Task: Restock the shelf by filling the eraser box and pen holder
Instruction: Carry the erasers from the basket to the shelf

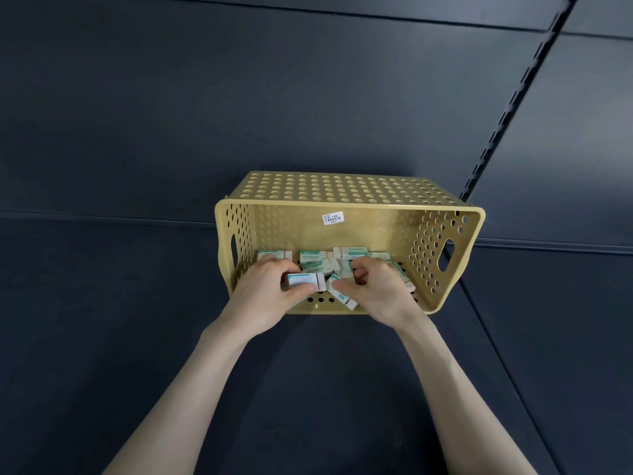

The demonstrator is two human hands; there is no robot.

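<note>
Left hand pinches eraser — inside basket.

A dark blue-grey back panel fills the far side. At far right, a slotted metal upright runs diagonally, separating a neighbouring panel.

Price sticker in basket: "3.00"

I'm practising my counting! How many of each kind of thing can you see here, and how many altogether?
Yellow basket: 1
Price sticker: 1
Hands: 2, the left hand and the right hand
Erasers: at least 6; the pile and the hands hide the rest
Total: at least 10
</note>
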